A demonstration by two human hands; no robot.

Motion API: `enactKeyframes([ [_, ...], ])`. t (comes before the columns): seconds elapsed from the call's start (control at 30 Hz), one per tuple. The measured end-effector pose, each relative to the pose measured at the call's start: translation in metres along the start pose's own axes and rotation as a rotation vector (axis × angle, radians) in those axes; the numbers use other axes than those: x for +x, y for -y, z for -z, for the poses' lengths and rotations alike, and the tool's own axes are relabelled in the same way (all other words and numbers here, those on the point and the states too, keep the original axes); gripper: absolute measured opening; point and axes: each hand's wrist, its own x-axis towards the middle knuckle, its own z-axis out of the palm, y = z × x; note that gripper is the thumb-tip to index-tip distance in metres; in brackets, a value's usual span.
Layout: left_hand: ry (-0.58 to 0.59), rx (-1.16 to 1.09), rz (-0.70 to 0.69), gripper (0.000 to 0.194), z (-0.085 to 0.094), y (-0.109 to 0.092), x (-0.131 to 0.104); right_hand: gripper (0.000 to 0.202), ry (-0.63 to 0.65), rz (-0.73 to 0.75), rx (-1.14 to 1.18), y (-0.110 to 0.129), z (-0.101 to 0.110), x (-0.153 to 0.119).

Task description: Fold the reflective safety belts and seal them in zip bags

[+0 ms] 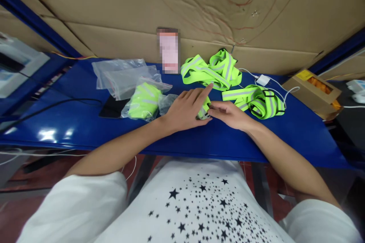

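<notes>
My left hand is wrapped round a small roll of neon yellow-green reflective strap, with its palm covering much of it. From the right, my right hand pinches the edge of the same roll with thumb and fingers. Behind my hands lies a loose heap of similar strap. Another strap, partly coiled and with black buckles, lies to the right of my right hand. Left of my left hand, a clear bag holding folded yellow-green strap rests on the blue table.
Clear plastic bags lie at the back left, near a black flat object. A phone leans against the cardboard wall. A white charger with cable and an open cardboard box are at the right.
</notes>
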Motion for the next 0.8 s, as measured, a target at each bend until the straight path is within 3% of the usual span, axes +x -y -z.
enactKeyframes([
  [0.07, 0.002, 0.039, -0.068, 0.089, 0.001, -0.004, -0.001, 0.023, -0.065, -0.014, -0.066, -0.003, -0.001, 0.000],
  [0.17, 0.058, 0.108, -0.180, 0.079, 0.001, -0.014, -0.004, 0.022, -0.264, -0.066, -0.224, -0.010, -0.010, 0.002],
  [0.27, 0.100, 0.087, -0.191, 0.074, 0.005, -0.019, -0.004, 0.021, -0.353, -0.113, -0.357, -0.013, -0.017, 0.004],
  [0.33, 0.140, -0.015, -0.201, 0.080, 0.013, -0.011, 0.001, 0.017, -0.338, -0.113, -0.374, -0.011, -0.018, 0.004],
  [0.43, 0.347, -0.245, -0.184, 0.088, 0.030, 0.022, 0.013, 0.012, -0.312, -0.061, -0.415, -0.011, -0.013, 0.003],
  [0.5, 0.458, -0.274, 0.048, 0.079, 0.036, 0.055, 0.021, 0.013, -0.292, -0.058, -0.415, -0.013, -0.009, 0.002],
  [0.57, 0.450, -0.034, 0.367, 0.076, 0.034, 0.088, 0.027, 0.020, -0.252, -0.094, -0.359, -0.017, -0.006, 0.001],
  [0.6, 0.452, 0.083, 0.462, 0.077, 0.031, 0.102, 0.029, 0.024, -0.235, -0.112, -0.329, -0.018, -0.005, 0.001],
  [0.7, 0.478, 0.223, 0.607, 0.082, 0.015, 0.127, 0.030, 0.032, -0.213, -0.133, -0.293, -0.021, -0.003, 0.002],
  [0.8, 0.504, 0.227, 0.646, 0.086, 0.003, 0.132, 0.031, 0.034, -0.207, -0.119, -0.301, -0.021, -0.003, 0.003],
])
